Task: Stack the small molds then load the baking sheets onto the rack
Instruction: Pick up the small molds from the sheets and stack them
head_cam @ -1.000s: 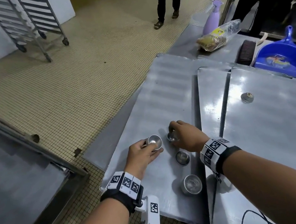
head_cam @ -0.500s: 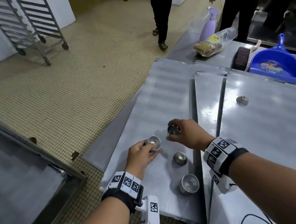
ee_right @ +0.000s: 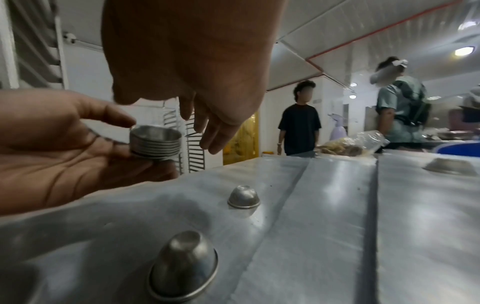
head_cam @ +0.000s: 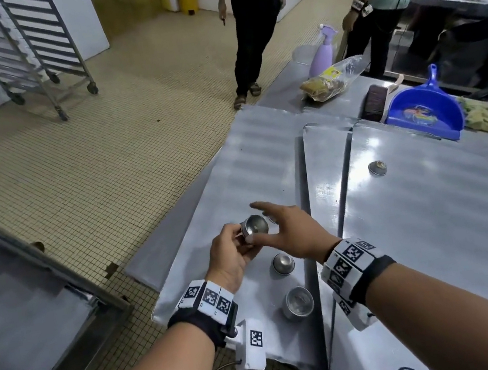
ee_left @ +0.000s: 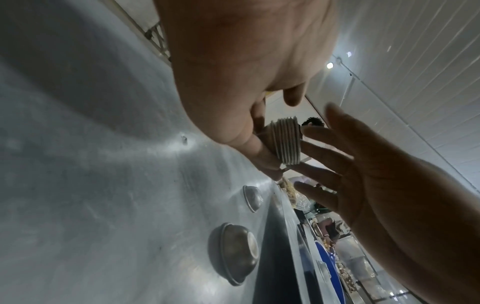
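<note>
My left hand [head_cam: 244,236] grips a stack of several nested small metal molds [head_cam: 254,226], lifted above the left baking sheet [head_cam: 249,168]. In the wrist views the ribbed stack [ee_left: 285,142] [ee_right: 155,142] sits between its thumb and fingers. Beside the stack my right hand [head_cam: 278,227] is open with fingers spread and holds nothing. Two single molds [head_cam: 283,263] [head_cam: 299,302] lie on the same sheet near my wrists. Another mold [head_cam: 377,168] lies on the right baking sheet [head_cam: 433,218]. A narrow strip of a middle sheet [head_cam: 320,172] shows between them. The wheeled rack [head_cam: 23,50] stands far left.
Two people [head_cam: 258,22] [head_cam: 383,2] stand beyond the table's far end. A purple spray bottle [head_cam: 322,54], a plastic food bag [head_cam: 331,79], a brush [head_cam: 374,100] and a blue dustpan [head_cam: 423,111] lie at the back. A steel counter [head_cam: 15,301] flanks the tiled floor on the left.
My right hand picked a mold off the sheet, carried it to the stack in my left hand and let go. The left hand lifted the stack. The head view tilted up.
</note>
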